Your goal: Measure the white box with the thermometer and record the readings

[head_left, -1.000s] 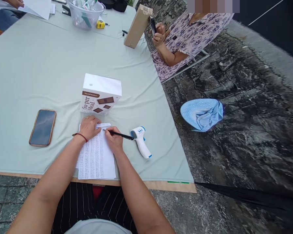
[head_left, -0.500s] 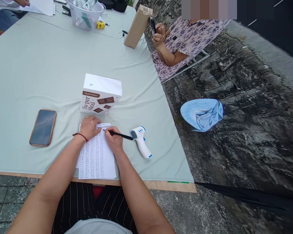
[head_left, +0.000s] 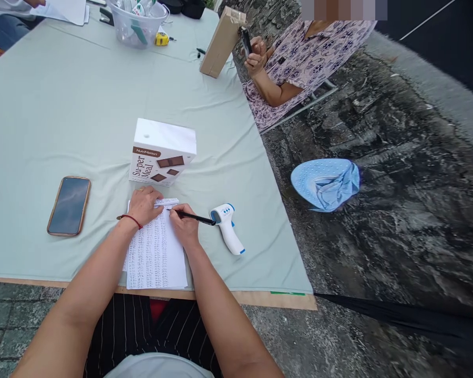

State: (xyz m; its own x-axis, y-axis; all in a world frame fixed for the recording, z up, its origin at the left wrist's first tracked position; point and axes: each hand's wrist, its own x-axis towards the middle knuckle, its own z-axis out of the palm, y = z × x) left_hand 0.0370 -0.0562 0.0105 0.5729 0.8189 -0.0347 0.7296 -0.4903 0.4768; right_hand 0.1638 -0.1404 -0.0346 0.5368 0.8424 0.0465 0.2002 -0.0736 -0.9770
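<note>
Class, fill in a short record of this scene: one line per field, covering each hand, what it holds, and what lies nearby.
Left hand: pressed flat on the top of the printed sheet
Right hand: holding a black pen, tip on the sheet
Ahead: white box
Left: phone, face up
Right: thermometer
Surface: green cloth
Across: a seated person's hand

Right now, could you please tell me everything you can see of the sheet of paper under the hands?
The sheet of paper is white, covered in dense columns of small print too fine to read. It lies flat on the pale green cloth, its near edge at the table's edge. The left hand presses its top; the right hand rests on it, holding a black pen tip-down.
</note>
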